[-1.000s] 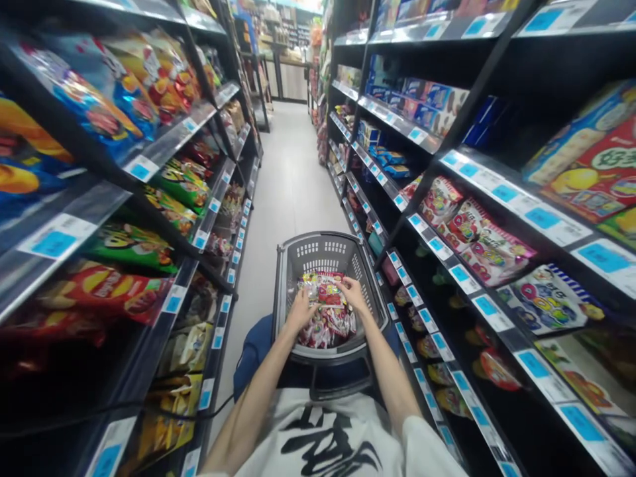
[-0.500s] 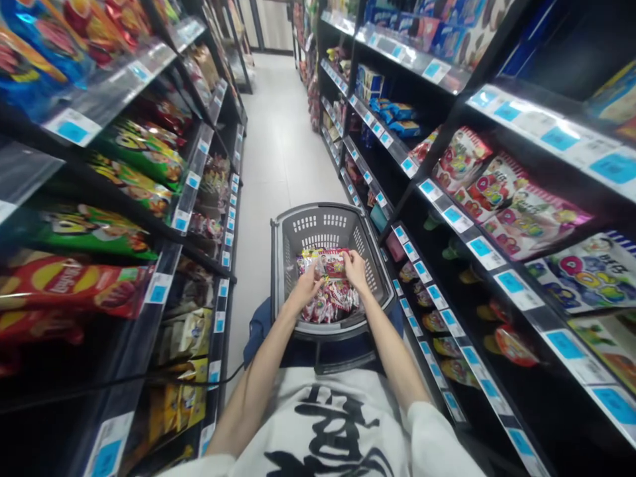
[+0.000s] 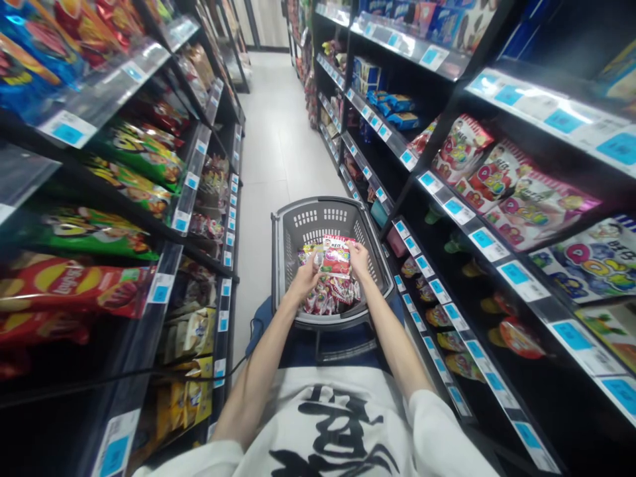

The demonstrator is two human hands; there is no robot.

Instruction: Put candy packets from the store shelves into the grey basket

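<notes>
Both hands hold one red and white packet [image 3: 336, 256] up over the basket [image 3: 288, 232]. The left hand [image 3: 305, 277] has its fingers closed on the packet's left edge, and the right hand [image 3: 358, 260] has its fingers clamped on the right edge. Below the packet, more packets [image 3: 328, 297] lie heaped in the basket, which sits in the aisle just ahead of the person's knees. Shelves [image 3: 189, 179] of crisp bags stand on the left, and shelves [image 3: 447, 199] of sweets with blue price tags on the right.
</notes>
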